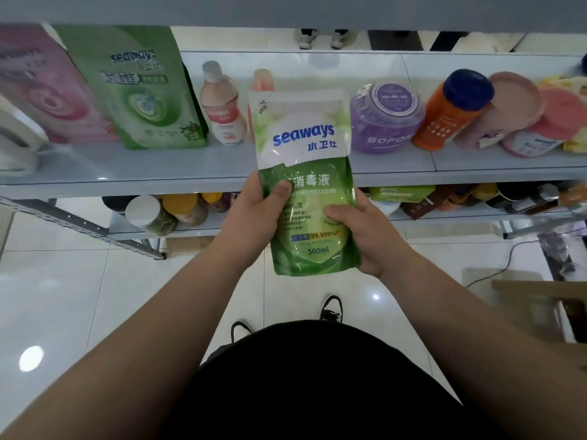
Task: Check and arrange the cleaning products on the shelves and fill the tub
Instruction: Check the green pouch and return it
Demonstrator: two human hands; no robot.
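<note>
**Two hands, one soft pouch (306, 182)**

Biggest thing before me is the grey shelf (178, 177), my landmark. The pouch stands upright in the air just in front of the shelf's front edge and does not rest on it. I judge it a liquid-filled film bag: fairly heavy for its size, floppy and slick, likely to sag if pinched at the thin top. It is best held low, by both side edges. Both my forearms reach forward toward the shelf. My left hand (254, 214) grips the pouch's left edge, thumb (281, 189) laid across the front. My right hand (368, 239) cups the lower right corner, thumb pressed on the front.
</note>
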